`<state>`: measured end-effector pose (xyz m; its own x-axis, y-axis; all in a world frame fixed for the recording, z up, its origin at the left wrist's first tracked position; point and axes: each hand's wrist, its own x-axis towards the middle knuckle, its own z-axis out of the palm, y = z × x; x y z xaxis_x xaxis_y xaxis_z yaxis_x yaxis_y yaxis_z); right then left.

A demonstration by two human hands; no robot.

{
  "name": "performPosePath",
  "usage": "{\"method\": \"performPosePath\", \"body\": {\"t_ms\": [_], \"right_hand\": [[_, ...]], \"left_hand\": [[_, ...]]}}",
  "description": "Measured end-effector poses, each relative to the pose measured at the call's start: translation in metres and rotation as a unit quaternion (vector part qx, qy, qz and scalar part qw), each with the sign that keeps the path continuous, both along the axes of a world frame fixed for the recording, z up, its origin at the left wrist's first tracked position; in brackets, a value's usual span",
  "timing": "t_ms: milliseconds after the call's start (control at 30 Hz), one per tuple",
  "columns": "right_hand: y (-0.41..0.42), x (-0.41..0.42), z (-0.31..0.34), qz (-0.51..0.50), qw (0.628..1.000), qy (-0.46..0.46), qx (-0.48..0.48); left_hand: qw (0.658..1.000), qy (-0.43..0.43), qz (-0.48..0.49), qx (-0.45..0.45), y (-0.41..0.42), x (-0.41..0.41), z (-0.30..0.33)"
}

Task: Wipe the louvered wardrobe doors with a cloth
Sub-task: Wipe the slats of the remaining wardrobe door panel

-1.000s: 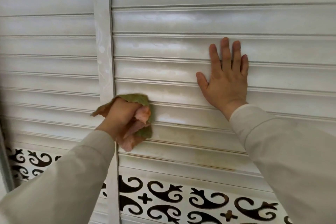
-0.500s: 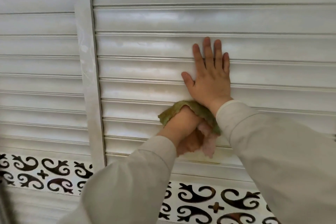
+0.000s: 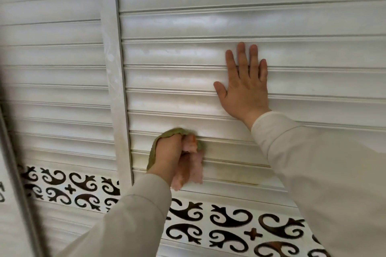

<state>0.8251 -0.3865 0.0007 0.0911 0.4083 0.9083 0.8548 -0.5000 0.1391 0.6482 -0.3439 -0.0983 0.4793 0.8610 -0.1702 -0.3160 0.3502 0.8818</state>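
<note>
Sliding back leftward along a low slat (image 3: 229, 165) of the door (image 3: 208, 27), the left hand (image 3: 167, 152) gripped the cloth (image 3: 188, 158) with fingers clamped, right hand (image 3: 244, 87) flat, fingers straight, so wiping continued.

Two louvered doors (image 3: 208, 27) (image 3: 52, 58), one cloth (image 3: 194, 165), two hands: left hand (image 3: 169, 152), right hand (image 3: 244, 89), one scrollwork band (image 3: 229, 225).

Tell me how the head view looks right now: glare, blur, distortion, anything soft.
Head view: soft glare streaks the upper slats of the louvered door; slat lines bow from wide-angle distortion; a dark blurred edge runs down the left border; the cloth and left hand look slightly smeared, while the right hand, flat on the slats, is sharper; the scroll-pattern band is crisp.
</note>
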Motion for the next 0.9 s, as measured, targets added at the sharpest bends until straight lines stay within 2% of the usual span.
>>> {"method": "performPosePath", "body": {"t_ms": [100,233,333,533,700,867,900], "right_hand": [[0.000,0.000,0.000,0.003,1.000,-0.004,0.001],[0.000,0.002,0.000,0.009,1.000,-0.012,0.009],[0.001,0.003,-0.001,0.007,1.000,-0.015,0.014],[0.003,0.002,-0.002,0.010,0.999,-0.021,0.025],[0.004,0.002,-0.002,0.010,0.999,-0.024,0.030],[0.005,0.003,-0.002,0.005,0.999,-0.025,0.025],[0.005,0.003,-0.003,0.006,0.999,-0.023,0.023]], "left_hand": [[0.999,0.025,-0.003,0.027,-0.009,0.014,0.002],[0.991,0.074,-0.003,0.111,-0.016,0.027,0.003],[0.982,0.109,0.038,0.149,-0.008,0.019,0.005],[0.986,0.129,0.063,0.090,0.012,0.002,-0.001],[0.992,0.089,0.083,0.043,0.006,0.011,0.004],[0.999,-0.005,-0.021,-0.033,-0.036,0.057,0.011],[0.999,0.000,-0.027,-0.033,-0.045,0.069,0.010]]}}
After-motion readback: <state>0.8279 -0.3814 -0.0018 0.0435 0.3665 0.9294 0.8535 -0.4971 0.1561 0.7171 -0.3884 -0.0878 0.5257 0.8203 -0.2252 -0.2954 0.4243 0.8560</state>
